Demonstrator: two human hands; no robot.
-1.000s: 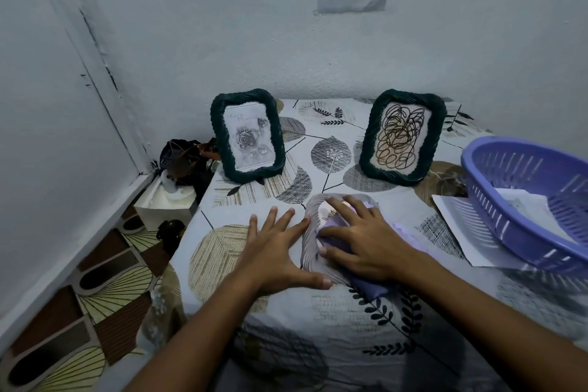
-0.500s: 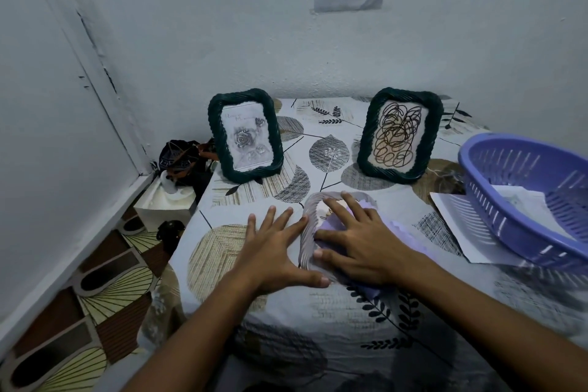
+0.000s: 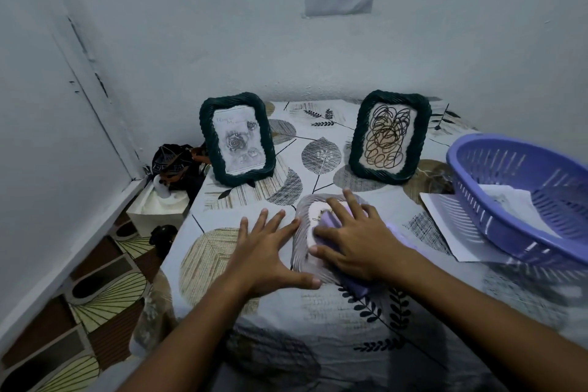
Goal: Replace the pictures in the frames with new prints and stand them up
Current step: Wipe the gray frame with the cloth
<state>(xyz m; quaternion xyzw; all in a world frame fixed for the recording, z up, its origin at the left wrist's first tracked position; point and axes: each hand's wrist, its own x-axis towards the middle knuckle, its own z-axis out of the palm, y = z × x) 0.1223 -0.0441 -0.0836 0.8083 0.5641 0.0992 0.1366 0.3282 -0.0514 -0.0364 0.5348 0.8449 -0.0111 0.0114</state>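
Note:
Two dark green woven frames stand upright at the back of the table: the left frame (image 3: 237,138) holds a grey rose print, the right frame (image 3: 389,136) a scribble drawing. A third, pale woven frame (image 3: 302,245) lies flat near the table's front. My right hand (image 3: 356,240) presses a lilac cloth (image 3: 359,286) flat onto this frame's glass with straight fingers. My left hand (image 3: 267,251) lies spread on the tablecloth just left of the frame, its thumb against the frame's lower edge.
A lilac plastic basket (image 3: 496,200) with papers inside sits at the right on a white sheet (image 3: 445,219). The leaf-patterned tablecloth (image 3: 321,156) covers the table. Left of the table, on the floor, are a white box (image 3: 159,210) and dark items.
My right hand has slid the cloth slightly up the flat frame's glass. The left hand has stayed where it was.

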